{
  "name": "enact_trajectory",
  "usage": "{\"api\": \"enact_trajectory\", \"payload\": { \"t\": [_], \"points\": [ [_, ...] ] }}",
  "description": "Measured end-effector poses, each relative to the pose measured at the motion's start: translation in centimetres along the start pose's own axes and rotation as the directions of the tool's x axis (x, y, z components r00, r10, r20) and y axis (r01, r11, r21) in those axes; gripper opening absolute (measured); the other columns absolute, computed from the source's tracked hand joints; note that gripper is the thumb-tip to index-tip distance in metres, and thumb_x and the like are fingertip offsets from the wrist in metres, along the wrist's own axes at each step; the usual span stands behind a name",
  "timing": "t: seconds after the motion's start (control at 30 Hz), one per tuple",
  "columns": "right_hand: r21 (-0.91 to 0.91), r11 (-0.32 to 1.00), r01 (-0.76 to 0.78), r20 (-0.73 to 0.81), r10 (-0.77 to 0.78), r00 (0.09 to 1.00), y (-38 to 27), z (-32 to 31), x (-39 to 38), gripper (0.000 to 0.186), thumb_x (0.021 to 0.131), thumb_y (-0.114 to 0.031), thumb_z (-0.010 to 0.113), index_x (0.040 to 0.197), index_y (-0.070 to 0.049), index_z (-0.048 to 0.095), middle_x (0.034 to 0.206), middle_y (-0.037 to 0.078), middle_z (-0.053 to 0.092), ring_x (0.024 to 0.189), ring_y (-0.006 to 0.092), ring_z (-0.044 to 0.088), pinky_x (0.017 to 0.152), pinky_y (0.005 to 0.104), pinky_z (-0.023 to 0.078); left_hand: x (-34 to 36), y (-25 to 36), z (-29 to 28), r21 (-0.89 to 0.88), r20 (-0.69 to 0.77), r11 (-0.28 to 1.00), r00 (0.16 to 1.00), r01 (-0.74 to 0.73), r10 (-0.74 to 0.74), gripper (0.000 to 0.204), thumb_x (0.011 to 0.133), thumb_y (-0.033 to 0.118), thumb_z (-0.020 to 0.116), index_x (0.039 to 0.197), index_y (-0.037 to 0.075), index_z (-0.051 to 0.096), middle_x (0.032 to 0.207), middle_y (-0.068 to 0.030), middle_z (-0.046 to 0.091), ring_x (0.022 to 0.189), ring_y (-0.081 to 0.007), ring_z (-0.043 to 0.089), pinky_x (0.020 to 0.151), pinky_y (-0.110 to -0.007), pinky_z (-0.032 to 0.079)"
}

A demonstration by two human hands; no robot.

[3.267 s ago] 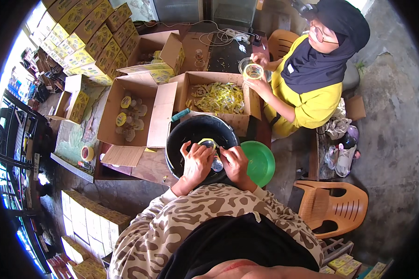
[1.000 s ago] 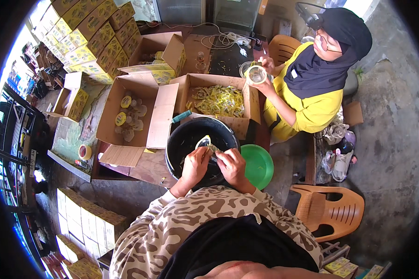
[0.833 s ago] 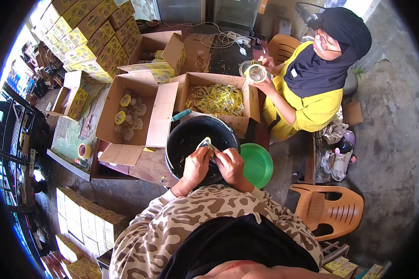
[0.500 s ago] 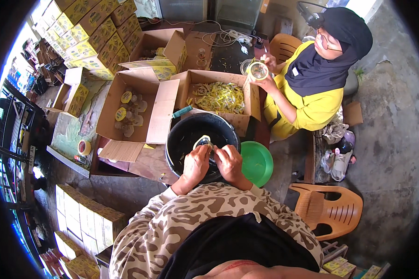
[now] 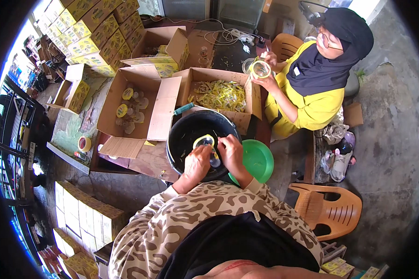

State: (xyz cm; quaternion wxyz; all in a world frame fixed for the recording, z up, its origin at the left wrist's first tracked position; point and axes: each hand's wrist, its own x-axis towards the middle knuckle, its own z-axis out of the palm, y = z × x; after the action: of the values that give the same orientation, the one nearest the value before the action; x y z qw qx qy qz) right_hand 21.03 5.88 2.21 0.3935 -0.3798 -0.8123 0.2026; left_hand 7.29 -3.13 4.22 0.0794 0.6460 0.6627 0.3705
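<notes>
- The clear cup [image 5: 214,160] with a yellow rim is held over the black bucket [image 5: 181,130], tilted, its yellow-edged end pointing away from the wearer and its clear end toward them.
- The left hand [image 5: 198,162] has its fingers closed round the cup from the left, which probably steadies it while the other side stays within reach.
- The right hand [image 5: 232,151] is just beside the cup's right side, fingers bent together; whether they touch it or pinch anything small, I cannot tell.
- The bucket stands at the near edge of the worktop [image 5: 149,162], directly beneath both hands; small yellow flecks inside suggest it is placed there to catch bits.
- The green basin [image 5: 260,160] sits against the bucket's right side, probably to be close to the right hand.
- A teal-handled object [image 5: 184,109] lies at the bucket's far-left rim, between it and the cartons.
- Beyond the bucket, an opened carton [image 5: 184,83] holds a heap of yellow and clear strips [image 5: 221,95], seemingly collected together.
- To its left, a deeper carton [image 5: 109,109] holds loose cups [image 5: 130,109], some with round yellow labels too small to read; its flaps are folded outward, leaving the inside reachable.
- At the right edge, a co-worker [image 5: 312,88] holds a similar yellow-rimmed cup [image 5: 260,69].
- At the far left, stacked cartons [image 5: 91,35] carry repeated yellow-and-white printing with a dark oval mark.
</notes>
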Motion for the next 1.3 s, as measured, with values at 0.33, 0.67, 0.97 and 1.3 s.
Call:
{"api": "enact_trajectory", "payload": {
  "t": [0.33, 0.67, 0.97, 1.3],
  "points": [
    [0.232, 0.959, -0.162, -0.119, 0.194, 0.974, 2.1, -3.1, -0.4, 0.012, 0.082, 0.003, 0.076, 0.091, -0.001, 0.068, 0.081, 0.009, 0.063, 0.063, 0.019, 0.064, 0.057, 0.0304, 0.051, 3.2, -6.6, 0.4, 0.114, 0.25, 0.993, 0.968, -0.04, 0.01, 0.011, 0.084, 0.006, 0.065, 0.087, 0.006, 0.075, 0.092, -0.0127, 0.065, 0.094, -0.0334, 0.058, 0.086, -0.042, 0.049],
    [0.22, 0.958, -0.184, -0.191, 0.228, 0.955, 5.5, -6.2, -2.4, 0.01, 0.084, 0.002, 0.075, 0.09, 0.001, 0.067, 0.084, 0.009, 0.065, 0.067, 0.017, 0.064, 0.06, 0.0292, 0.051, 7.0, -14.9, 8.4, 0.175, 0.632, 0.984, 0.77, -0.032, -0.087, 0.016, 0.082, 0.016, 0.067, 0.093, 0.01, 0.076, 0.098, -0.0192, 0.073, 0.097, -0.0393, 0.07, 0.087, -0.049, 0.056],
    [-0.047, 0.764, -0.643, -0.043, 0.642, 0.766, 17.0, -3.2, -11.3, 0.02, 0.081, -0.007, 0.076, 0.099, -0.003, 0.069, 0.086, 0.015, 0.069, 0.076, 0.0275, 0.068, 0.072, 0.0394, 0.054, 7.7, -13.6, 7.4, 0.209, 0.717, 0.977, 0.686, -0.044, -0.122, 0.019, 0.083, 0.023, 0.069, 0.095, 0.01, 0.078, 0.094, -0.0192, 0.073, 0.094, -0.0385, 0.07, 0.087, -0.048, 0.056],
    [-0.324, 0.683, -0.655, 0.17, 0.723, 0.67, 23.0, 1.6, -17.8, 0.032, 0.072, -0.015, 0.082, 0.1, -0.004, 0.07, 0.088, 0.018, 0.072, 0.085, 0.0373, 0.07, 0.076, 0.0452, 0.054, 6.7, -13.1, 2.2, -0.297, 0.612, 0.833, 0.763, 0.466, -0.209, 0.017, 0.092, 0.017, 0.066, 0.094, 0.002, 0.075, 0.079, -0.0089, 0.072, 0.073, -0.0206, 0.07, 0.071, -0.034, 0.055]
  ]
}}
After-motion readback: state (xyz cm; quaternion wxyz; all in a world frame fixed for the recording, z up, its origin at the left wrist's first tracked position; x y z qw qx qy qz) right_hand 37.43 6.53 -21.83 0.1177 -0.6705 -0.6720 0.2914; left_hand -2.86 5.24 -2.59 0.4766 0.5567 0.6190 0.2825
